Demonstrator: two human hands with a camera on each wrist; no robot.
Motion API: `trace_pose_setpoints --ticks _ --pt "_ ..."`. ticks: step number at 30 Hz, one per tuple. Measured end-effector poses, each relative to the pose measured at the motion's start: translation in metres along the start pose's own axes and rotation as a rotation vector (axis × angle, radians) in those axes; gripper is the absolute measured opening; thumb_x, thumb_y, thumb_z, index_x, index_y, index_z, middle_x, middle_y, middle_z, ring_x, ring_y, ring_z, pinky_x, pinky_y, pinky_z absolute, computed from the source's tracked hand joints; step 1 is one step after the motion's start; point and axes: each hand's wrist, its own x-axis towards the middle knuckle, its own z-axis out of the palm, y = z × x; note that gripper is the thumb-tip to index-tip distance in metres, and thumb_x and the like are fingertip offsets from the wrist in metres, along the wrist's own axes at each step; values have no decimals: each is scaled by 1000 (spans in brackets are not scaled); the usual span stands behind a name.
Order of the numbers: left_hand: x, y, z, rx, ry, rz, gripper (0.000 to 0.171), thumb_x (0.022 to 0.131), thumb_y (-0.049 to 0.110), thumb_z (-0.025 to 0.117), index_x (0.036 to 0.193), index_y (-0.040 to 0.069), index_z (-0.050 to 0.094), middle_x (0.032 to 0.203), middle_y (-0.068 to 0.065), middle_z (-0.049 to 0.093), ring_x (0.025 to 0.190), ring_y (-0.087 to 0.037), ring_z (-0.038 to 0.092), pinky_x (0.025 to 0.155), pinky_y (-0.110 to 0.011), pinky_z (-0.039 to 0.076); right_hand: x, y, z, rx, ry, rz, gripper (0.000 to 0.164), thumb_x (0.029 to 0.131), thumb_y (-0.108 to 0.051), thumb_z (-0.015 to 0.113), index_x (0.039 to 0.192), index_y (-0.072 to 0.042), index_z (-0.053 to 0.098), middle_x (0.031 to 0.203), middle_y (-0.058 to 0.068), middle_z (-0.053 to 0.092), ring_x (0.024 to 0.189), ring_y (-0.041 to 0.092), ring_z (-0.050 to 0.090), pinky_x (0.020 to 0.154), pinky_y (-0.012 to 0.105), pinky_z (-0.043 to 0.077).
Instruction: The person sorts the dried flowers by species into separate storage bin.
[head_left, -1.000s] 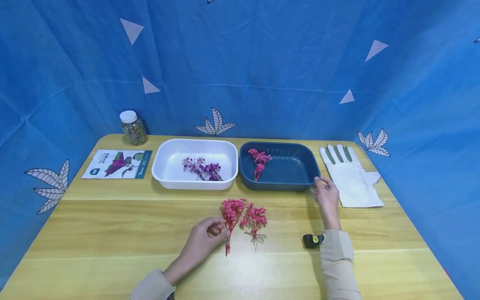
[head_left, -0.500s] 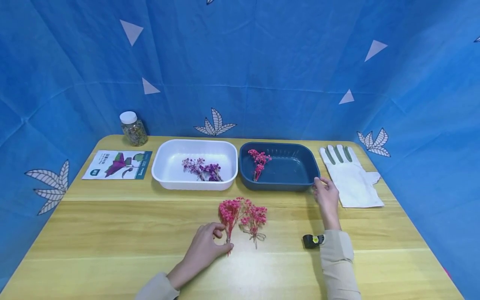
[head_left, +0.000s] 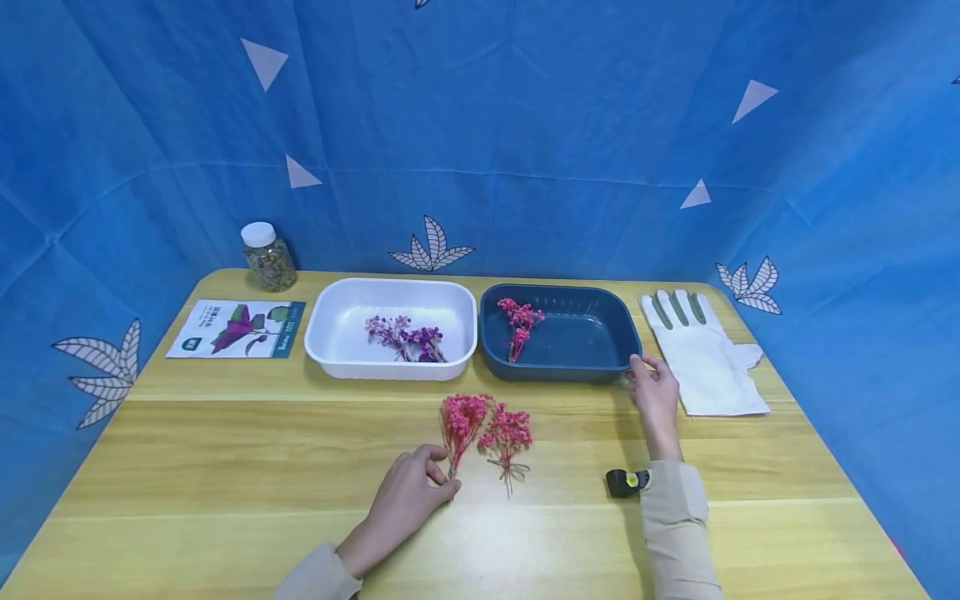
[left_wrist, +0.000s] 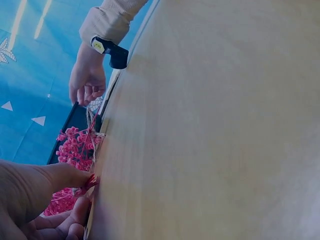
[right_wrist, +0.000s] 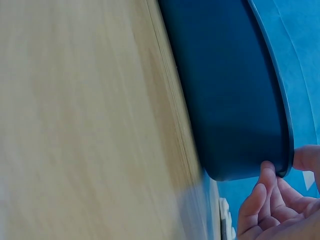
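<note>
Between thumb and fingers, my left hand pinches the red stems of a pink dried-flower bunch on the table; the stem ends show at the thumb tip in the left wrist view. Just right of it lies a second pink bunch, tied with twine. My right hand grips the near right corner of the dark blue tray, with thumb and fingertips at the rim in the right wrist view. Inside that tray, at its left, sits another pink bunch.
Left of the blue tray stands a white tray with purple dried flowers. A seed packet and a lidded jar are at far left. A white glove lies at right. A blue curtain hangs behind the table.
My left hand has shifted its hold lower on the stems, and the thumb now closes on their ends. The bunch has moved slightly. My right hand stays at the tray corner.
</note>
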Motion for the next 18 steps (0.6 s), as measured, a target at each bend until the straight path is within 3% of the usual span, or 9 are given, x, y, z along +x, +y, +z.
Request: trace_pose_setpoints --ticks 10,18 --pt "2 -4 -2 -104 -23 50 24 81 13 71 101 -2 68 68 7 64 50 -4 43 62 -22 42 0 1 1 -17 6 -21 45 97 -26 53 129 4 49 70 -9 60 59 1 55 54 14 45" --pt "3 -4 -1 -200 19 27 16 81 7 68 96 1 70 71 3 63 59 -4 51 55 -19 44 -1 0 0 -31 14 -8 44 97 -26 54 129 3 50 71 -8 60 61 2 56 55 15 47"
